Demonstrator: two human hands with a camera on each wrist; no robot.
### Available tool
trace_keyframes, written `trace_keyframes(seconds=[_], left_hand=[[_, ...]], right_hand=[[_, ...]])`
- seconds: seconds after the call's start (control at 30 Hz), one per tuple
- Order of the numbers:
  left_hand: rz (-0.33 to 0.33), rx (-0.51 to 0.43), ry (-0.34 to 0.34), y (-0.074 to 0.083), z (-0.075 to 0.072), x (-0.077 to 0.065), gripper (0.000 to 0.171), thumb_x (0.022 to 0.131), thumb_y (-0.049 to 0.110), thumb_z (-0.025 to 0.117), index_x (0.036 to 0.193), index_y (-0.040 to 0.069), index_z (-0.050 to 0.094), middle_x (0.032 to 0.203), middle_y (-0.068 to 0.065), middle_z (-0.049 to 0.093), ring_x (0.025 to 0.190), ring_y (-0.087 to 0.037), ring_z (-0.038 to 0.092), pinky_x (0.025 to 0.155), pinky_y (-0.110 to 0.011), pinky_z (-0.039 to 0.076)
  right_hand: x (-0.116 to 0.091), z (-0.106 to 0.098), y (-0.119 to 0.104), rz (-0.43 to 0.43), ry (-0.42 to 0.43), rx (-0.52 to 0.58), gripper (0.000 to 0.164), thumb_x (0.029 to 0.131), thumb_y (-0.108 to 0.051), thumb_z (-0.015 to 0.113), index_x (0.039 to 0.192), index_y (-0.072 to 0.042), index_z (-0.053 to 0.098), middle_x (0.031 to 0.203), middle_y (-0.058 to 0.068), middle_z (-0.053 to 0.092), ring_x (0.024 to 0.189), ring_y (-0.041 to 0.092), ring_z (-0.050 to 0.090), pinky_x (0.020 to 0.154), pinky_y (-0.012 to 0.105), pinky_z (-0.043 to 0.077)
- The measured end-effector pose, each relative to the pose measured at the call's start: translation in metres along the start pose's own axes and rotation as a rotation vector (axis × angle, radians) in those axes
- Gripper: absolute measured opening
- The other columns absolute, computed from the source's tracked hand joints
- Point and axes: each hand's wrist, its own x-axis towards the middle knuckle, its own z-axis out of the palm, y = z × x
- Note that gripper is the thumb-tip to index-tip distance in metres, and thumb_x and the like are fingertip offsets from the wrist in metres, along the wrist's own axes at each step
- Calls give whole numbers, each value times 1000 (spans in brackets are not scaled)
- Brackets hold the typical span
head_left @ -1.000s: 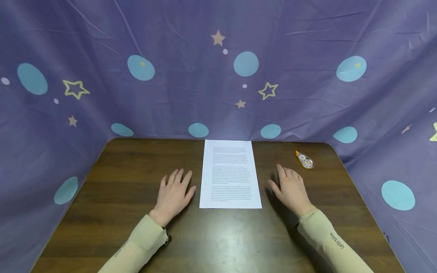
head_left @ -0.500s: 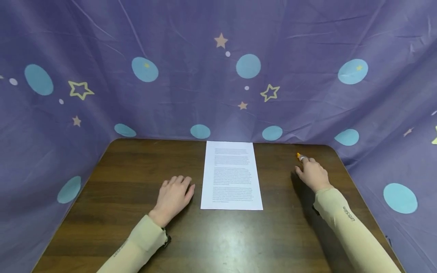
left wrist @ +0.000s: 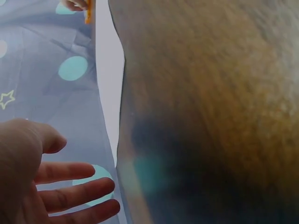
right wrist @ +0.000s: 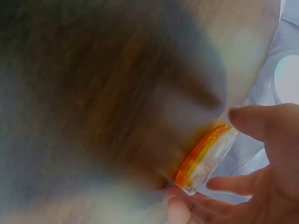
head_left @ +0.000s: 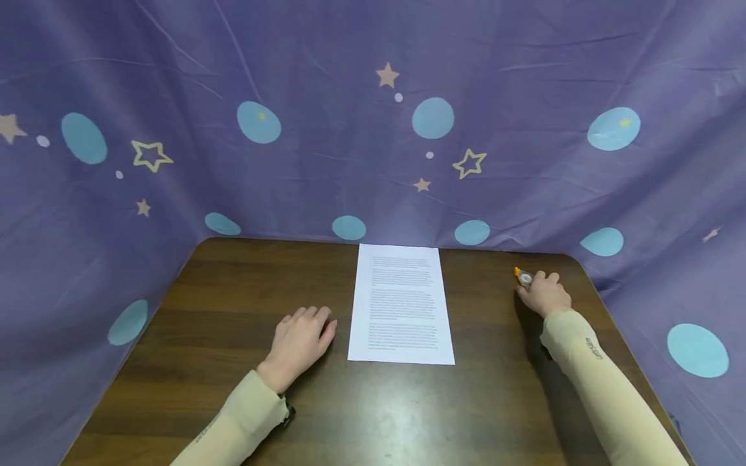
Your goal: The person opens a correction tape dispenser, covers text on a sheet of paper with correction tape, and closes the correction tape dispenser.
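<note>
A correction tape dispenser (head_left: 526, 279) with an orange tip and clear case is at the back right of the brown table. My right hand (head_left: 544, 296) grips it, thumb on the near left side and fingers on the far right. In the right wrist view the orange-edged dispenser (right wrist: 205, 158) lies between the thumb (right wrist: 252, 122) and the curled fingers, its edge toward the table. Left of the paper, my left hand (head_left: 300, 340) rests on the table with relaxed fingers and holds nothing. The left wrist view shows those fingers (left wrist: 77, 196) spread and loose.
A printed sheet of white paper (head_left: 402, 304) lies between the hands, its far edge at the back of the table (head_left: 233, 278). A purple curtain (head_left: 326, 129) with stars and blue ovals encloses the table behind and at the sides.
My right hand has moved right and forward from beside the paper to the correction tape dispenser, and its fingers have closed round it. The left hand's fingers have drawn in slightly.
</note>
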Motion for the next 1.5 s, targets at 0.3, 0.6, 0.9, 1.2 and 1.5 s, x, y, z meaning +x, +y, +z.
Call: trace_keyframes(seconds=[0.3, 0.6, 0.9, 1.2, 1.5], left_hand=[[13, 17, -32, 10, -11, 0, 20, 99, 27, 70, 101, 8, 75, 82, -7, 71, 69, -26, 63, 52, -36, 45], [-10, 9, -59, 12, -13, 0, 20, 100, 26, 70, 103, 7, 75, 87, -8, 73, 74, -28, 66, 57, -40, 49], [-5, 26, -44, 8, -10, -2, 20, 100, 26, 69, 102, 7, 77, 89, -10, 74, 78, -30, 68, 60, -44, 51], [25, 61, -4, 7, -7, -5, 18, 98, 24, 71, 94, 7, 74, 81, -10, 71, 72, -31, 66, 57, -44, 49], [23, 51, -11, 8, -5, -6, 19, 98, 25, 72, 95, 7, 75, 83, -10, 72, 74, -31, 66, 59, -45, 49]], right_hand=[[-4, 6, 5, -40, 59, 24, 46, 101, -22, 53, 108, 23, 47, 104, 43, 42, 96, 63, 56, 75, 70, 50], [-6, 13, 8, -116, 61, 97, 49, 98, -23, 61, 112, 17, 37, 102, 40, 46, 84, 59, 60, 72, 67, 50], [-18, 14, -4, -236, 116, 198, 54, 93, -14, 72, 124, 8, 33, 107, 39, 59, 85, 52, 66, 74, 63, 53], [-31, 7, -23, -457, 136, 235, 55, 93, -7, 79, 126, 11, 40, 109, 38, 63, 89, 44, 66, 77, 57, 54], [-51, 3, -51, -680, 205, 222, 28, 97, 4, 67, 120, 12, 52, 107, 24, 63, 95, 37, 64, 83, 54, 53]])
